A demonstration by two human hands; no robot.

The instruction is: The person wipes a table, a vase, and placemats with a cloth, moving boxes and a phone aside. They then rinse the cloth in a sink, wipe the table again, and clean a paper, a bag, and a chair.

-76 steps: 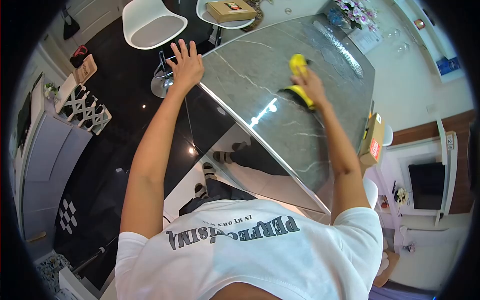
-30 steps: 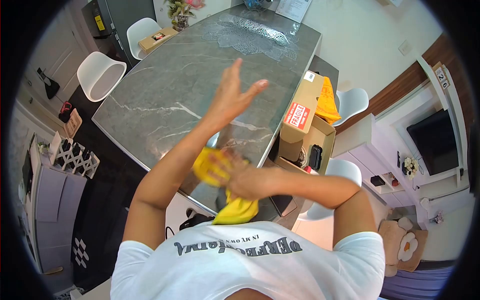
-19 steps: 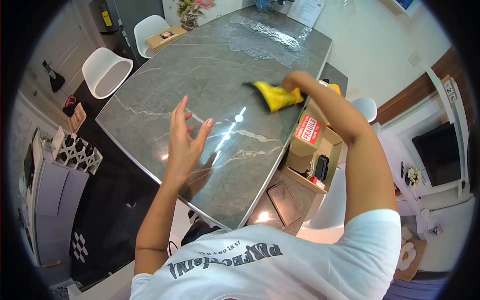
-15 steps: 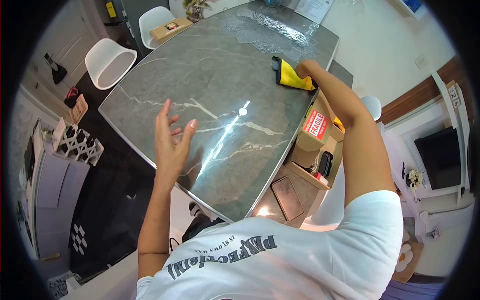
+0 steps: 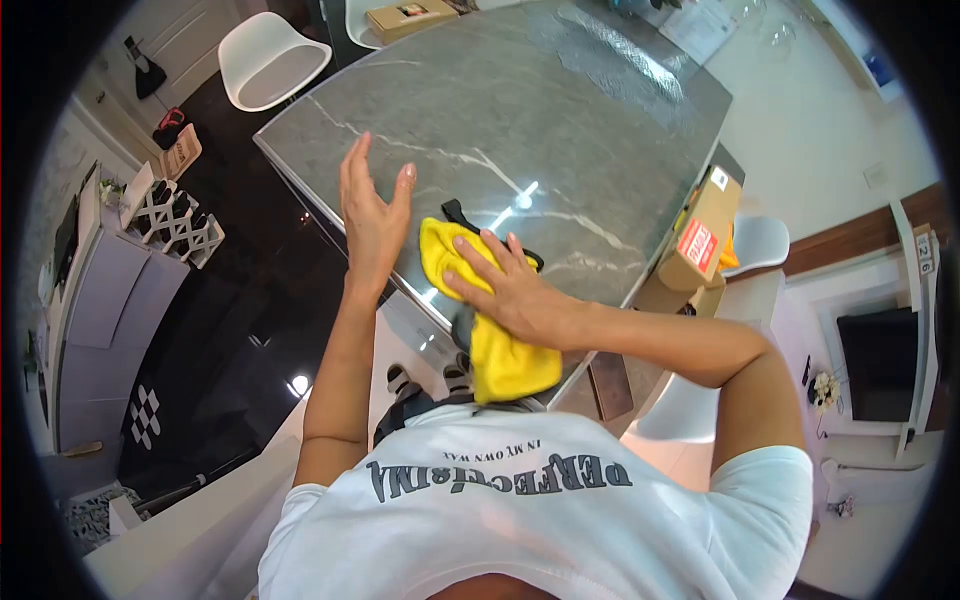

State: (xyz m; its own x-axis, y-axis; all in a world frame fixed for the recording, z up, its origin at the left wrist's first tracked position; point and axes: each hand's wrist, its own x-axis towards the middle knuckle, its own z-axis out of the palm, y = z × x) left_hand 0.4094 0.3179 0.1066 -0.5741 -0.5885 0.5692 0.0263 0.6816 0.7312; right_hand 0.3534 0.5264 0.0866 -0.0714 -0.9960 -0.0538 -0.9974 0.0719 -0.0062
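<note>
A yellow microfiber cloth with dark edging (image 5: 515, 365) lies bunched at the table's near edge, its lower part hanging over the side toward my shirt. Over its upper part is my right hand (image 5: 520, 290), gripping it against the surface with fingers extended across the fabric. My left hand (image 5: 378, 215) is raised near the left edge of the grey marbled table (image 5: 440, 110), fingers upright and thumb apart, holding nothing. The cloth's underside and part of its grip are hidden.
At the table's right side stands a cardboard box with a red fragile label (image 5: 697, 245). A phone (image 5: 610, 387) lies on a lower surface. White chairs (image 5: 272, 62) stand around. A clear textured mat (image 5: 620, 70) covers the far end.
My right hand has brought the yellow cloth from the far right edge of the table to the near edge, spreading it out. My left hand stays raised and open. The view has shifted.
</note>
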